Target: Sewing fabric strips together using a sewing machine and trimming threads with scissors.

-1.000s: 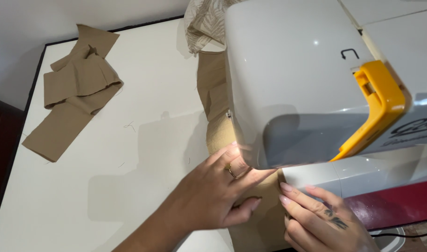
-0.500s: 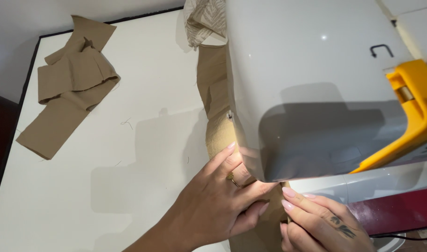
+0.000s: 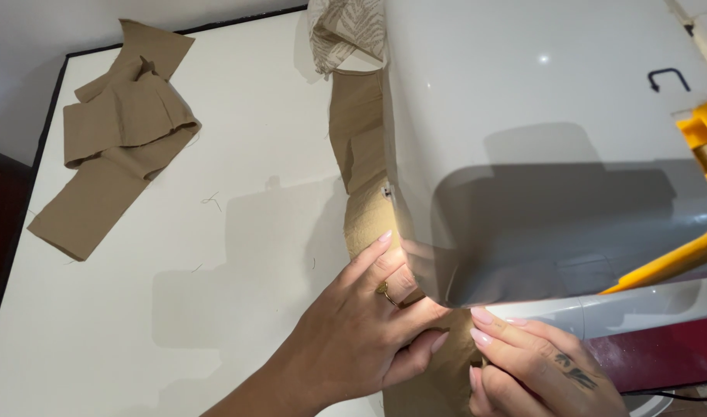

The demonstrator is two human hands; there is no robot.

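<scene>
From the head camera, the left hand (image 3: 361,340) lay flat, fingers spread, pressing the tan cloth strip (image 3: 361,147) onto the white table (image 3: 237,255) just beside the sewing machine (image 3: 539,147). The right hand (image 3: 535,371) pinched the near end of that strip with curled fingers, under the machine's head. The strip ran away beneath the machine toward a patterned cloth (image 3: 345,31) at the far edge. Feeding it well probably called for even, light pressure and fingertips kept aside from the hidden needle. Counted: one machine, one strip in hand, one loose pile of tan pieces (image 3: 118,147) far left, one ring (image 3: 385,290).
</scene>
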